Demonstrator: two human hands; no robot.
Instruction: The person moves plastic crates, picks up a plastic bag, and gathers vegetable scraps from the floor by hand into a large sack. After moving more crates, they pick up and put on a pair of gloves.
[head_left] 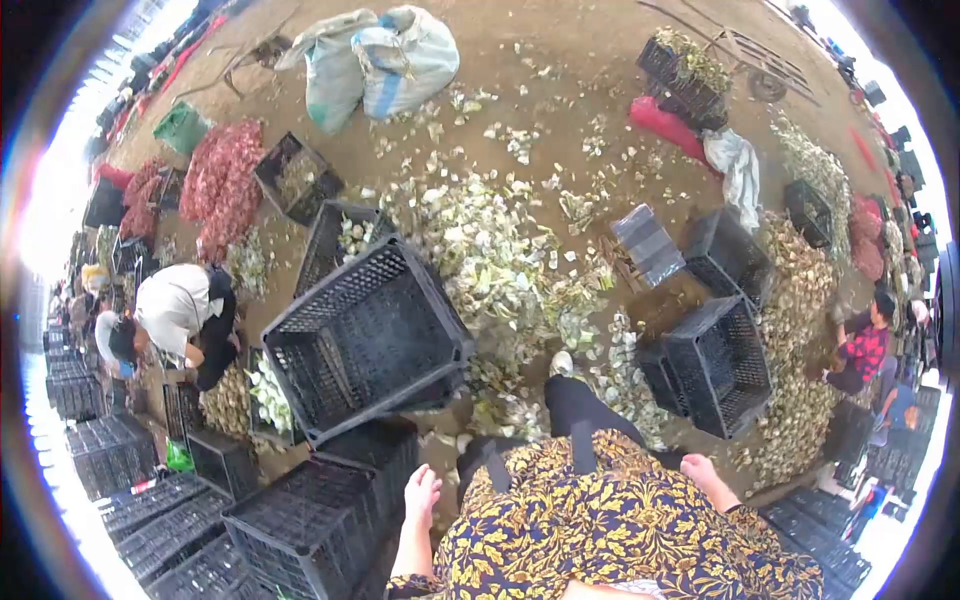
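My left hand (422,492) hangs beside my body with its fingers loosely bent and a little apart, and nothing shows in it. Just left of it stands a stack of black plastic crates (300,505). Over on the other side, my right hand (704,472) is held low by my hip, its fingers curled in and no object visible. A large empty black crate (367,340) is tilted toward me, ahead and to the left of my left hand. Further ahead of my right hand, another black crate (718,367) lies tipped, its open side facing me.
Leafy vegetable trimmings (500,260) cover the floor ahead. Piled bulbs (795,370) lie on the right near a crouching person (862,345). A person in a white top (185,310) bends at left. White sacks (405,65) and red net bags (222,180) stand farther off.
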